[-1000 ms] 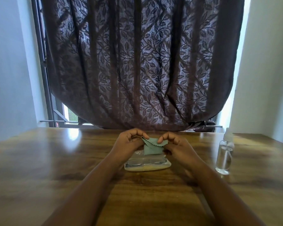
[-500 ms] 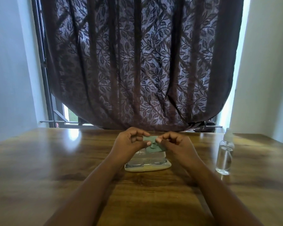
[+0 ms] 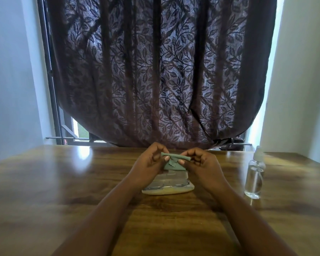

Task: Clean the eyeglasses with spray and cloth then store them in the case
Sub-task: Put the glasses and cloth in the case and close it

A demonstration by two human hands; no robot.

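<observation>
Both hands, left hand (image 3: 148,164) and right hand (image 3: 201,163), pinch the folded cloth (image 3: 174,163) between closed fingers, just above the open case (image 3: 167,187); the bottle (image 3: 254,179) stands well right.

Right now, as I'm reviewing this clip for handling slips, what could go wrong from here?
The small green cloth is pinched only at its top edge by the left hand and right hand, so it could slip and fall onto the clear eyeglass case below. The clear spray bottle stands upright close to the right forearm; a sideways reach might knock it over.
</observation>
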